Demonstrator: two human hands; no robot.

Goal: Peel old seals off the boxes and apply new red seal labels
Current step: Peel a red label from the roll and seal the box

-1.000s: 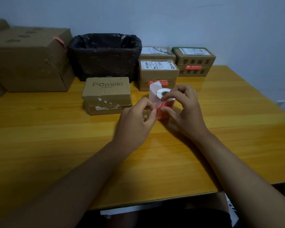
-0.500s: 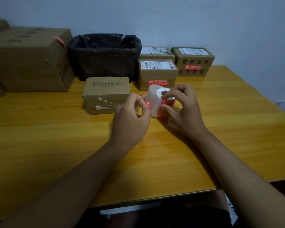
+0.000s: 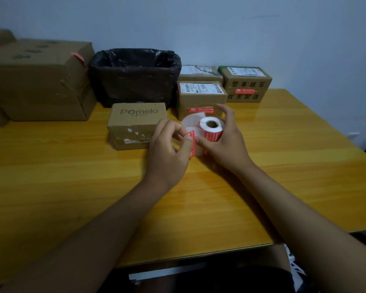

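Label (image 3: 191,144) is now coming half off the roll (image 3: 211,129), pinched in the left grip (image 3: 171,151); right grip (image 3: 224,138) is holding the roll just beside, so sealing the Pomelo box (image 3: 133,127) is likely next

Glossy wooden table (image 3: 283,166), matt cardboard boxes (image 3: 135,123), seemingly plastic bin liner (image 3: 135,81).

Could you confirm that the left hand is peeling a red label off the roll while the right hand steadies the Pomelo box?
Not quite. The left hand does pinch a red label coming off the roll, but the right hand holds the roll itself, not the Pomelo box, which sits untouched just behind the left hand. The head view shows this.
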